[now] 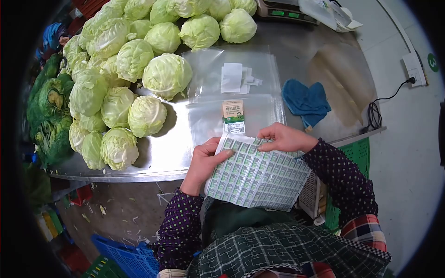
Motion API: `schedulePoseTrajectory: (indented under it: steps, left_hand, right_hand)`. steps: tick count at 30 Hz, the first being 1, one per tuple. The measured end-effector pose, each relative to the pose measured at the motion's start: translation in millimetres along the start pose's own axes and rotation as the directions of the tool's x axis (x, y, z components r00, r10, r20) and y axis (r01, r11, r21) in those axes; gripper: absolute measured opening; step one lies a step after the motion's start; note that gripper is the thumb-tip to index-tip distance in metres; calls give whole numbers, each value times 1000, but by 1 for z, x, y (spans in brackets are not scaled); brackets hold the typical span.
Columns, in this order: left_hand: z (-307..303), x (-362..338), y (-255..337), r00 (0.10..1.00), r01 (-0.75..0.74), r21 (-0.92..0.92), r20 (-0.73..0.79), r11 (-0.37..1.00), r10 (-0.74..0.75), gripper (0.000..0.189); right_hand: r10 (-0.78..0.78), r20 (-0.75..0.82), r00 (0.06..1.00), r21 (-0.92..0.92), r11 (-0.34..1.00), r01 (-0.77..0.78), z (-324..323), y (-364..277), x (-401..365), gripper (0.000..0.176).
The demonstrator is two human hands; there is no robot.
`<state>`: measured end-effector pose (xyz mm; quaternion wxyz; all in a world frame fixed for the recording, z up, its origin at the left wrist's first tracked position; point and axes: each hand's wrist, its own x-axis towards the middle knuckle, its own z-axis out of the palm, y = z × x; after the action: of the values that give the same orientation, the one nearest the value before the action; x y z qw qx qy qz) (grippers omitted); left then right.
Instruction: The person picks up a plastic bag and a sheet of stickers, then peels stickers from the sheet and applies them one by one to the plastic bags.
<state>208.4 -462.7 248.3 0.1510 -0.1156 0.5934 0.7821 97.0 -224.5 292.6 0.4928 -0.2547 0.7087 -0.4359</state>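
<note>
A sheet of small green and white labels (259,173) is held tilted at the table's front edge. My left hand (206,162) grips its left side, thumb on top. At its upper edge, my right hand (282,139) has thumb and fingers pinched together on the sheet. Just beyond the hands, clear plastic bags (204,106) lie on the metal table (178,160). A brown, green and white printed label (233,116) is on the nearer bag, and white paper slips (232,78) rest on the farther one.
Many cabbages (167,76) are piled at the left and back. A blue cloth glove (303,99) lies right of the bags. A scale (285,13) stands at the back. Blue crate (125,257) and green crate (357,160) are below table height. A black cable (375,111) hangs right.
</note>
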Motion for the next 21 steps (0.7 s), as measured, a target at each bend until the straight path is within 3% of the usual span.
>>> schedulePoseTrajectory:
  steps: [1,3,7,8,9,13,14,16,19,20,21]
  left_hand:
    - [3,-1,3,1000,0,1,0,1000,0,10]
    - [8,-4,8,974,-224,-15,-20,974,224,9]
    - [0,-5,2,992,-127,-77,10,989,128,11]
    - [1,-6,3,996,-88,-84,-24,993,86,13]
    - [1,-6,4,997,-49,-93,-58,994,43,14]
    - [8,-7,5,995,-18,-100,-101,995,8,18]
    - [8,-9,5,995,-19,-92,-98,996,10,19]
    - [6,-10,7,995,-22,-81,-102,996,13,20]
    - [7,-15,10,998,7,-84,-61,996,-12,20]
    - [10,-15,11,997,18,-87,-67,996,-23,19]
    - [11,-15,12,996,27,-90,-77,996,-34,18]
  right_hand:
    - [-1,0,1000,1,1000,1,-1,0,1,19]
    - [29,40,999,56,998,-32,-2,-2,2,21]
    - [40,27,999,95,995,-42,1,-14,2,28]
    - [-125,-193,973,-126,987,102,4,-20,2,33]
    - [-323,-360,875,-365,912,186,8,-25,3,39]
    - [-477,-318,819,-496,820,285,25,-27,16,43]
    - [-479,-321,817,-496,820,286,24,-25,16,43]
    - [-127,-232,964,-188,979,84,18,-23,17,45]
    - [-123,-100,987,-192,976,102,16,-16,18,44]
    - [-122,-103,987,-191,976,101,17,-17,17,44]
    - [-232,-189,954,-310,936,166,21,-20,15,40]
